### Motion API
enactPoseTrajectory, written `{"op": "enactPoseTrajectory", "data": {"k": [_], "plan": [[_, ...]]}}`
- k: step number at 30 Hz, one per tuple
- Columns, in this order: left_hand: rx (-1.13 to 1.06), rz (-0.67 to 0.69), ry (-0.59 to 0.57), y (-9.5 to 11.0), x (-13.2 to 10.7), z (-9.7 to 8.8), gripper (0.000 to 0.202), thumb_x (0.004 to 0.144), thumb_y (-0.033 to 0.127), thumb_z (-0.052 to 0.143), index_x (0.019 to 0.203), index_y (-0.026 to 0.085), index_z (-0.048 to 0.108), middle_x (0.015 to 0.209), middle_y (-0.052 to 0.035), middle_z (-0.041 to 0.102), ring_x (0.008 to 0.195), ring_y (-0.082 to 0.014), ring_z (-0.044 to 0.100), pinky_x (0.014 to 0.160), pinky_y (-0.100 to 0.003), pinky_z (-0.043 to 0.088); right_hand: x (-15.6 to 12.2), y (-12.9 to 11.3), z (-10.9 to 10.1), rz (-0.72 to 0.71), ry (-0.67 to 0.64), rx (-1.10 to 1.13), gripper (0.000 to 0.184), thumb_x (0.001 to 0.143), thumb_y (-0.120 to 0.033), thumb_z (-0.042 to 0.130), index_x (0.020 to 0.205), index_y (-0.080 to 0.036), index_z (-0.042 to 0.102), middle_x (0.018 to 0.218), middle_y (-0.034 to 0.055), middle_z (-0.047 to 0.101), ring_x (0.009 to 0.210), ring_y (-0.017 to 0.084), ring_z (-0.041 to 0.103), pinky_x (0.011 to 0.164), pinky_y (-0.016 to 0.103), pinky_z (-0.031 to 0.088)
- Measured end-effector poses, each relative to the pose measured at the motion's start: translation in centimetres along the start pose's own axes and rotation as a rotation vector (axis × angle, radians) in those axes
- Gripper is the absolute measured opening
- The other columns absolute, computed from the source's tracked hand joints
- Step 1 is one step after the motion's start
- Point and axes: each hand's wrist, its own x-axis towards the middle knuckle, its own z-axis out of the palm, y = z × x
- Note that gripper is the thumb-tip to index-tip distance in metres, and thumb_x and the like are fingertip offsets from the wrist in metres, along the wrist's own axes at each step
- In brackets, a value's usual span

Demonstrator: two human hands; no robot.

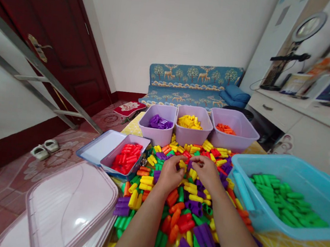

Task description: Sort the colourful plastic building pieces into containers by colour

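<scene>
Over a pile of mixed bullet-shaped plastic building pieces (191, 197), both hands work close together. My left hand (172, 173) is closed, its fingertips pinching a yellow plastic piece (182, 164). Just to its right, my right hand (206, 172) pinches a purple plastic piece (190, 166), partly hidden by the fingers. The two pieces are very near each other; whether they touch, I cannot tell. Loose red, orange, yellow, green and purple pieces lie all around and beneath the hands, many in joined-looking rows.
Behind the pile stand lilac bins with purple (155, 136), yellow (192, 136) and orange (232, 141) pieces. A smaller box (107, 162) at left holds red ones, a blue tub (260, 227) at right green ones. Lids (71, 200) lie front left; a sofa (188, 84) is beyond.
</scene>
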Motion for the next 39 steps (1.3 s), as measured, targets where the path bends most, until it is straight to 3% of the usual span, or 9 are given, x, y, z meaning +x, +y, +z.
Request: {"op": "enactPoseTrajectory", "data": {"k": [5, 8, 12, 14, 18, 24, 29, 33, 39], "plan": [[-0.072, -0.019, 0.089, -0.3, 0.2, 0.1, 0.034, 0.072, 0.012, 0.060, 0.105, 0.017, 0.067, 0.091, -0.0040, 0.068, 0.076, -0.0138, 0.059, 0.073, -0.025, 0.046, -0.4, -0.3, 0.0, -0.033, -0.039, -0.107, 0.032, 0.071, -0.024, 0.060, 0.102, -0.019, 0.068, 0.086, 0.0040, 0.065, 0.066, 0.016, 0.058, 0.066, 0.029, 0.047], [-0.069, -0.063, 0.139, -0.4, 0.3, 0.1, 0.025, 0.077, 0.025, 0.060, 0.099, 0.016, 0.069, 0.082, -0.0030, 0.067, 0.067, -0.0124, 0.055, 0.065, -0.023, 0.044, -0.4, -0.4, -0.1, -0.042, -0.046, -0.116, 0.025, 0.069, -0.023, 0.062, 0.092, -0.019, 0.070, 0.083, 0.0037, 0.064, 0.068, 0.017, 0.059, 0.067, 0.030, 0.047], [-0.092, -0.122, 0.182, 0.0, 0.3, -0.1, 0.033, 0.084, 0.041, 0.052, 0.087, 0.014, 0.070, 0.072, -0.0021, 0.066, 0.061, -0.0125, 0.054, 0.058, -0.022, 0.041, -0.2, -0.5, -0.3, -0.012, 0.175, 0.113, 0.020, 0.073, -0.030, 0.060, 0.090, -0.019, 0.062, 0.086, 0.0045, 0.066, 0.077, 0.020, 0.062, 0.072, 0.034, 0.049], [-0.103, -0.110, 0.164, 0.2, 0.3, 0.0, 0.031, 0.084, 0.040, 0.053, 0.087, 0.014, 0.069, 0.075, -0.0027, 0.067, 0.064, -0.0128, 0.056, 0.060, -0.022, 0.041, -0.2, -0.7, -0.4, -0.010, 0.240, 0.249, 0.023, 0.075, -0.034, 0.061, 0.092, -0.019, 0.058, 0.083, 0.0045, 0.066, 0.074, 0.020, 0.063, 0.070, 0.033, 0.050], [-0.106, -0.040, 0.122, 0.1, 0.2, 0.2, 0.029, 0.081, 0.034, 0.059, 0.104, 0.016, 0.066, 0.089, -0.0048, 0.068, 0.073, -0.0138, 0.059, 0.067, -0.023, 0.044, -0.3, -1.4, -0.4, 0.014, 0.175, 0.438, 0.025, 0.074, -0.037, 0.063, 0.091, -0.019, 0.056, 0.073, 0.0015, 0.063, 0.061, 0.017, 0.060, 0.059, 0.029, 0.049], [-0.121, -0.025, 0.081, 0.1, 0.2, 0.2, 0.022, 0.082, 0.029, 0.057, 0.097, 0.016, 0.066, 0.089, -0.0053, 0.068, 0.080, -0.0155, 0.061, 0.073, -0.024, 0.045, -0.4, -1.6, -0.2, -0.013, 0.131, 0.443, 0.024, 0.073, -0.034, 0.064, 0.090, -0.019, 0.059, 0.077, 0.0027, 0.065, 0.068, 0.018, 0.062, 0.064, 0.030, 0.051], [-0.068, -0.050, 0.191, 0.7, 0.3, -0.5, 0.018, 0.084, 0.026, 0.052, 0.078, 0.014, 0.063, 0.078, -0.0036, 0.065, 0.077, -0.0153, 0.059, 0.072, -0.024, 0.044, -0.4, -1.4, -0.7, 0.013, 0.207, 0.433, 0.027, 0.073, -0.036, 0.063, 0.093, -0.018, 0.059, 0.082, 0.0056, 0.067, 0.073, 0.020, 0.064, 0.065, 0.032, 0.052], [-0.089, -0.012, 0.236, 1.0, 0.2, -0.6, 0.019, 0.086, 0.029, 0.052, 0.090, 0.015, 0.064, 0.086, -0.0049, 0.066, 0.083, -0.0162, 0.060, 0.077, -0.026, 0.045, -0.4, -1.7, -0.7, 0.030, 0.174, 0.517, 0.028, 0.073, -0.037, 0.065, 0.093, -0.019, 0.058, 0.081, 0.0049, 0.067, 0.070, 0.019, 0.064, 0.063, 0.031, 0.053], [-0.146, 0.020, 0.113, 0.8, 0.1, -0.4, 0.023, 0.083, 0.031, 0.057, 0.097, 0.017, 0.068, 0.094, -0.0069, 0.070, 0.089, -0.0192, 0.063, 0.082, -0.028, 0.047, -0.6, -2.3, -0.3, 0.008, 0.140, 0.554, 0.028, 0.074, -0.037, 0.063, 0.094, -0.020, 0.058, 0.083, 0.0046, 0.069, 0.070, 0.018, 0.065, 0.065, 0.032, 0.053]]}}
